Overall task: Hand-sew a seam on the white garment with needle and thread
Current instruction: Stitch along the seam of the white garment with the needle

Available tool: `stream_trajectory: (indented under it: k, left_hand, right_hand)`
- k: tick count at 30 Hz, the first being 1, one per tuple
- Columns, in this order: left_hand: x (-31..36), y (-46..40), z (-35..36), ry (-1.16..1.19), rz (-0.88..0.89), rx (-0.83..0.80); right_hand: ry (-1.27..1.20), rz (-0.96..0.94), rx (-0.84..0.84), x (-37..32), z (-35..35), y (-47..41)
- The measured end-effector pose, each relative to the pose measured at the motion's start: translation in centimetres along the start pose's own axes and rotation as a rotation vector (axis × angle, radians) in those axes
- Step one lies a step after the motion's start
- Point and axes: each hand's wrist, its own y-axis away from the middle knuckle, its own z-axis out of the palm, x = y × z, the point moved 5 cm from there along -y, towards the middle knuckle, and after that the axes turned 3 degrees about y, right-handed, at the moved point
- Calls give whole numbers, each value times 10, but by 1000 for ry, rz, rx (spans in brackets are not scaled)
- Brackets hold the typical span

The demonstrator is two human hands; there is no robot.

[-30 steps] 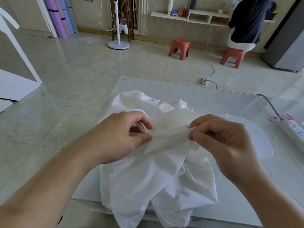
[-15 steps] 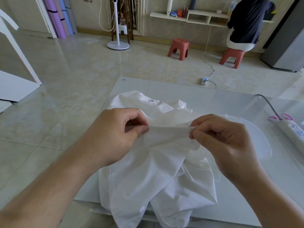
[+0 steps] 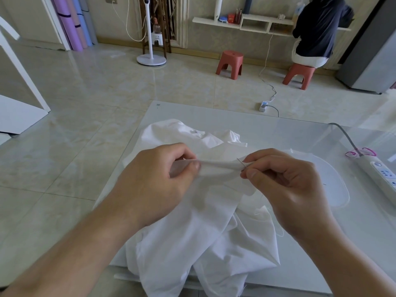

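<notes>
Left hand (image 3: 162, 181) pinching a fold of white garment (image 3: 192, 243), pulled taut toward right hand (image 3: 285, 189), thumb and fingers clamped on needle (image 3: 241, 162) at the fold's edge, steadying cloth for piercing. Remainder heaped below on surface (image 3: 289, 133).

Home living room — tiled floor (image 3: 90, 86), plastic stools (image 3: 229, 63), wall shelf (image 3: 242, 23)

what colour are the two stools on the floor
Reddish-brown, both stools, clearest in the head view.
</notes>
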Motion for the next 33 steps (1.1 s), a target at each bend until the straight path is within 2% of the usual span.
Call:
stream_trajectory:
  k: [9,15,23,33]
  left_hand:
    - [-2,-1,6,152,-11,52]
    - [-2,-1,7,77,70,77]
    - [0,-1,15,66,23,-12]
    - [4,1,21,80,-43,-22]
  right_hand:
    - [-17,19,-10,2,1,0]
    - [-49,35,1,2,1,0]
    - [-1,32,-23,2,4,0]
    - [14,22,-55,-4,8,3]
